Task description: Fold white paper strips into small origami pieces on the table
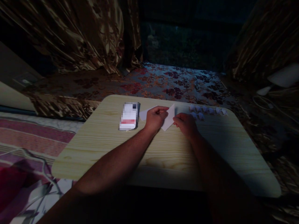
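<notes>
A folded piece of white paper point(168, 119) is held upright above the wooden table point(98, 149). My left hand point(157, 118) pinches it from the left, thumb and fingers closed on it. On the right, my right hand point(185, 123) has its fingers curled together at the paper's right edge; whether they grip it or only touch it is hard to see in the dim light. Behind my left hand lies another pale sheet of paper point(145, 114), partly covered. Several small folded white paper pieces point(205, 109) sit in two rows to the right of my hands.
A phone point(129, 115) with a blurred screen lies left of my hands. Patterned cloth point(173, 81) covers the ledge behind the table, below gold curtains point(105, 34). A white lamp point(283, 76) stands at the right. Cables point(44, 168) lie on the striped bedding point(35, 133) at left.
</notes>
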Tool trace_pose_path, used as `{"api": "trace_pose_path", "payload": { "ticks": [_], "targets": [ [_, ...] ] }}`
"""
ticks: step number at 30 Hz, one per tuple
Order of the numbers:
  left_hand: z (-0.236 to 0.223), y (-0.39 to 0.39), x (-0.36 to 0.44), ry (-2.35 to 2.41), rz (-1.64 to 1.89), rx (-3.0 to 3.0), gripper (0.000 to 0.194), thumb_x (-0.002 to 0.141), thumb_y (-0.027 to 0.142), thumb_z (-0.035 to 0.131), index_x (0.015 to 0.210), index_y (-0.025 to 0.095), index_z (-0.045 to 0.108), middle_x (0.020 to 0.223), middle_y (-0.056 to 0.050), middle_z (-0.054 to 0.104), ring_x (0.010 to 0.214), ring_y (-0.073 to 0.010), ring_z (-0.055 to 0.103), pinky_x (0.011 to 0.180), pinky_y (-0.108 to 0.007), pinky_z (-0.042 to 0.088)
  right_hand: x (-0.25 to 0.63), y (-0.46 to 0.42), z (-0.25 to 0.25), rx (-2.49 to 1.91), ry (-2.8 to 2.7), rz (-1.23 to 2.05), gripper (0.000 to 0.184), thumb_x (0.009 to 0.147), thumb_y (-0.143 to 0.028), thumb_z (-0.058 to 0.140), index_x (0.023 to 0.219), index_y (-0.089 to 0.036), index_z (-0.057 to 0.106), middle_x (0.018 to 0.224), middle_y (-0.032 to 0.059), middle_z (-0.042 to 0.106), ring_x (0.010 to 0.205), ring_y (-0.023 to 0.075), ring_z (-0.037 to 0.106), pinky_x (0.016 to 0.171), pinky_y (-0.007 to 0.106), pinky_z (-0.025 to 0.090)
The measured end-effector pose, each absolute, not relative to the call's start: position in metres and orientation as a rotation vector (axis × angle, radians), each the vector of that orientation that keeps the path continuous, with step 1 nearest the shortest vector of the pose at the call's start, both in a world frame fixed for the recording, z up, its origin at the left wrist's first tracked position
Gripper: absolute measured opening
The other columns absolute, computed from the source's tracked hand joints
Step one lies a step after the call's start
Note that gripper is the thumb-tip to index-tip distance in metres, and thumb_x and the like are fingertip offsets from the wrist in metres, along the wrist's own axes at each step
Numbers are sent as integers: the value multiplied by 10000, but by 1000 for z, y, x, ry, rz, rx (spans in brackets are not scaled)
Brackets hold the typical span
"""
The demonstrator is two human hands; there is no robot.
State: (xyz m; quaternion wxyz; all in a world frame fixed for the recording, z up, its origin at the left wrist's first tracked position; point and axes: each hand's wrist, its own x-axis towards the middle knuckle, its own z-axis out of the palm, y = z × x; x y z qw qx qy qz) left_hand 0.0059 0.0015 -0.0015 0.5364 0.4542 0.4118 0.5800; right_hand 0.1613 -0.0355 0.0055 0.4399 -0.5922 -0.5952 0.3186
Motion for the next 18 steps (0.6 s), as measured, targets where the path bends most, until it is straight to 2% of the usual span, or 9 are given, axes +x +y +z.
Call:
{"api": "trace_pose_path", "payload": {
  "ticks": [8, 15, 18],
  "targets": [
    [-2, 2, 6, 953, 1419, 1026, 243, 610, 178, 764, 853, 157, 766, 656, 7, 679, 549, -98, 563, 526, -222, 402, 161, -37, 7, -1505, -1567, 722, 203, 752, -294, 609, 581, -183, 614, 512, -20, 590, 481, 113, 495, 500, 249, 331],
    [-2, 3, 9, 906, 1452, 963, 240, 596, 163, 770, 836, 155, 764, 634, 17, 670, 533, -87, 560, 522, -210, 406, 163, -37, 7, -1445, -1522, 815, 175, 722, -271, 612, 574, -179, 614, 518, -20, 597, 496, 114, 510, 504, 240, 349],
    [0, 3, 8, 914, 1470, 922, 244, 590, 159, 767, 834, 156, 763, 640, 13, 681, 541, -92, 573, 532, -213, 420, 162, -38, 9, -1447, -1547, 792, 174, 705, -242, 605, 543, -182, 601, 480, -34, 556, 475, 103, 470, 495, 238, 330]
  ]
}}
